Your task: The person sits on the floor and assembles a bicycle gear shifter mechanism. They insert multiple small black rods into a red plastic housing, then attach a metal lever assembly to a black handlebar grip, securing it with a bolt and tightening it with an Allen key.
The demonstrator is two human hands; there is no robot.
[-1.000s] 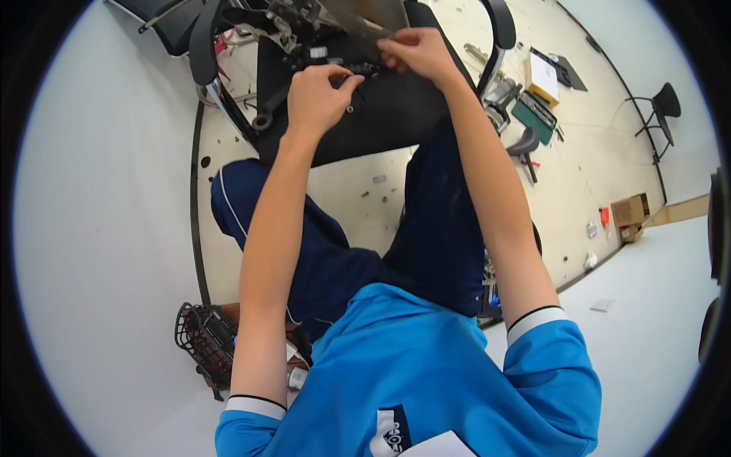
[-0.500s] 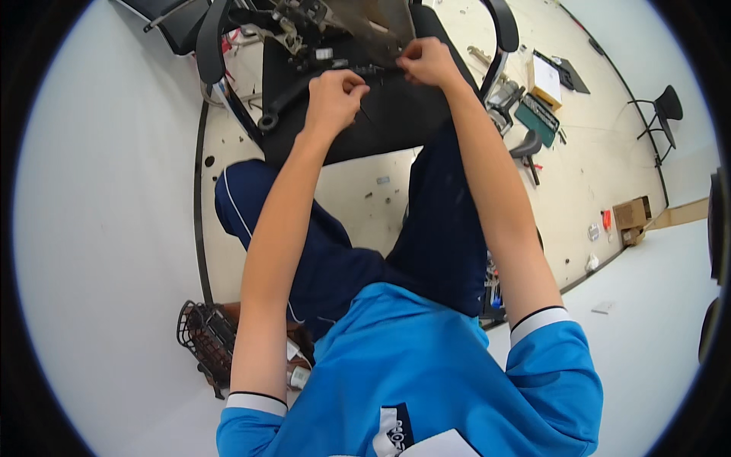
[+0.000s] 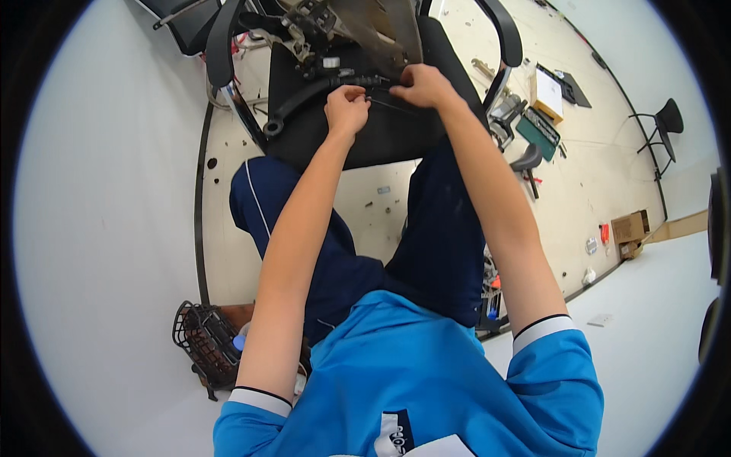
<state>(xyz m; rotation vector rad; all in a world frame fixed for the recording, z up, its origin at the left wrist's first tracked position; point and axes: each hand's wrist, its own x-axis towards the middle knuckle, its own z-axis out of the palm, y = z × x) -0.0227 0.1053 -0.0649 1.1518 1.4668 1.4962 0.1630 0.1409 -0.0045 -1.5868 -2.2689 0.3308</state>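
My left hand (image 3: 347, 111) is closed in a pinch over the black chair seat (image 3: 384, 141). From its fingertips a thin dark rod or wire (image 3: 394, 107) runs to the right. My right hand (image 3: 424, 87) has its fingers pinched close by; what they hold, if anything, is too small to make out. Just beyond both hands lies a black bar with a ring at one end (image 3: 301, 103), its far end reaching toward my right fingertips. Behind it sit a brownish curved panel (image 3: 381, 34) and a cluster of dirty metal mechanical parts (image 3: 304, 30).
Chair armrests (image 3: 221, 57) rise on both sides of the seat. On the floor to the right are a green tool case (image 3: 538, 133), a white and yellow box (image 3: 547, 95) and a bicycle saddle (image 3: 527, 158). A black wire basket (image 3: 202, 339) stands at lower left.
My left hand has moved right and slightly nearer, and the thin dark piece now points rightward instead of down. My right hand has come slightly nearer. The view has shifted a little.
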